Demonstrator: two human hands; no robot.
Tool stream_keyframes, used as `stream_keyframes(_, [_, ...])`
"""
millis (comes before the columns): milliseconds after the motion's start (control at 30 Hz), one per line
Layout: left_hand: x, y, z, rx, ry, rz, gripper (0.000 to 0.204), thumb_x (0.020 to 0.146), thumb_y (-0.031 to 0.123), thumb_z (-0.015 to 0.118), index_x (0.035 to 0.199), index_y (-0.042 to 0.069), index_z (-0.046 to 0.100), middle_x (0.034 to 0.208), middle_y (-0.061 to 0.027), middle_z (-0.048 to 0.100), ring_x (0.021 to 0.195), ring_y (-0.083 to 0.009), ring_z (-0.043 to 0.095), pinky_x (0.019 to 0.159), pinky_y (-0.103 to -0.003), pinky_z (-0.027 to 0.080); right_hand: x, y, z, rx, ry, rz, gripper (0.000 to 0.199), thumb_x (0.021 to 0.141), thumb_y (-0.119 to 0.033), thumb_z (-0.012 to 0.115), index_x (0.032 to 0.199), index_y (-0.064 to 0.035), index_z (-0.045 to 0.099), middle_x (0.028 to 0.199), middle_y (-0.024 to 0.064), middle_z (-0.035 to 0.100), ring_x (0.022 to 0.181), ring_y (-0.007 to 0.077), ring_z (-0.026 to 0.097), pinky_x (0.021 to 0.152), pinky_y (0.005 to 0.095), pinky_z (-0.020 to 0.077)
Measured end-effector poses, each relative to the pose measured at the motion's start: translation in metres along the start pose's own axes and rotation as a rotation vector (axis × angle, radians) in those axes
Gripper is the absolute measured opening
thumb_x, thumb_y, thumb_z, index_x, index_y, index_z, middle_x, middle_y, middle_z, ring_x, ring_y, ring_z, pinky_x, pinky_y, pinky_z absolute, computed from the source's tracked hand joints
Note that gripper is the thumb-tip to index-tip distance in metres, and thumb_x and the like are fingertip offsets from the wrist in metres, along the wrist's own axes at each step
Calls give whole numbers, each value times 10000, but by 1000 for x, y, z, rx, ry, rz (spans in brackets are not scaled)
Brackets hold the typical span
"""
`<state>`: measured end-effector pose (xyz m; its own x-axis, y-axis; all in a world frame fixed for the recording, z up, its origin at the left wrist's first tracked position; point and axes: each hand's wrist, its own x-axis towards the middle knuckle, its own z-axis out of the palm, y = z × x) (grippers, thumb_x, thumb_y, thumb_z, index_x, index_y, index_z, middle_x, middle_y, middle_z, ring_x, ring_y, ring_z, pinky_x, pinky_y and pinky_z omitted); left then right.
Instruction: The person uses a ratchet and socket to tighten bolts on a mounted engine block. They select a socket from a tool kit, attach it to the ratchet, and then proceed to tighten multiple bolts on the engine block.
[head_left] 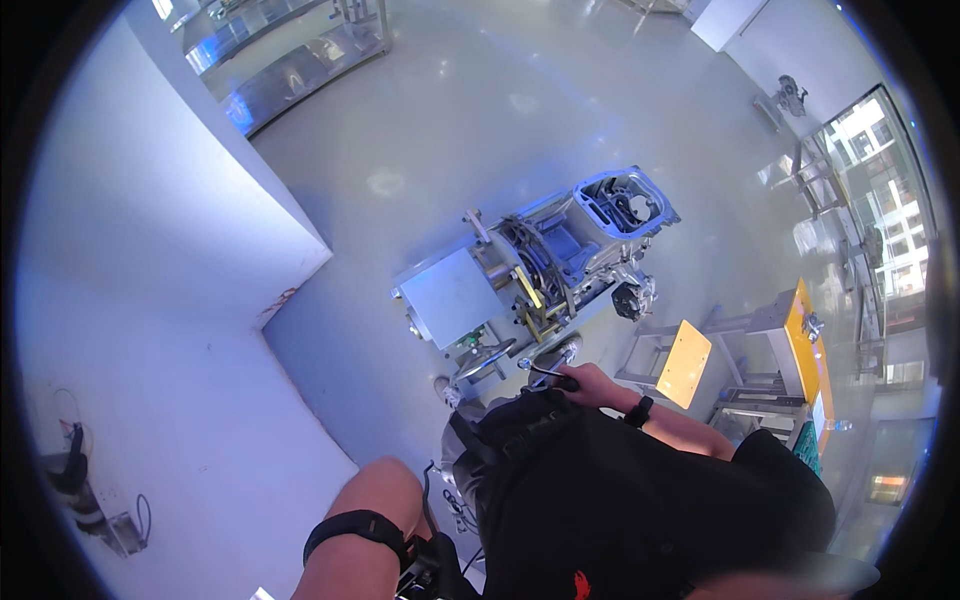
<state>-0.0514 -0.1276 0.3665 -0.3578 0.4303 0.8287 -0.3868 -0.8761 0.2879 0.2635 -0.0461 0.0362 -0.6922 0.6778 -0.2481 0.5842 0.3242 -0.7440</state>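
Note:
My right hand (583, 381) is closed around a black crank handle (548, 372) at the near end of a grey engine block (575, 250) mounted on a stand. A black watch (640, 410) sits on that wrist. A round hand wheel (486, 361) hangs just left of the handle, below a flat grey plate (455, 296) on the stand. My left arm (360, 520), with a black strap around it, comes up from the lower edge; its hand is hidden behind my black shirt.
A white wall (170, 260) with a corner juts out on the left. Metal shelving (290, 60) stands at the far top left. A yellow panel (685, 365) and an orange-topped bench (806, 340) stand to the right, before windows. Cabled equipment (85, 495) sits at lower left.

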Motion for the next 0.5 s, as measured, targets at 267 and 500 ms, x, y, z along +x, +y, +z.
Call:
stream_keyframes(267, [-2,-3,2,-50,-6,-27,105,788,95,561,871,98,625,787,-34,561,737,-155,515,695,-292,427,-11,12,8,69,54,36,211,774,-135,613,972,-72,575,772,113,635,697,308,626,644,343,488])
stream_keyframes(500, [-2,-6,1,-90,-6,-37,102,782,83,568,867,89,625,790,-42,567,737,-160,524,696,-292,436,-10,9,6,61,48,46,229,775,-146,619,987,-73,571,781,112,638,709,304,631,646,343,488])
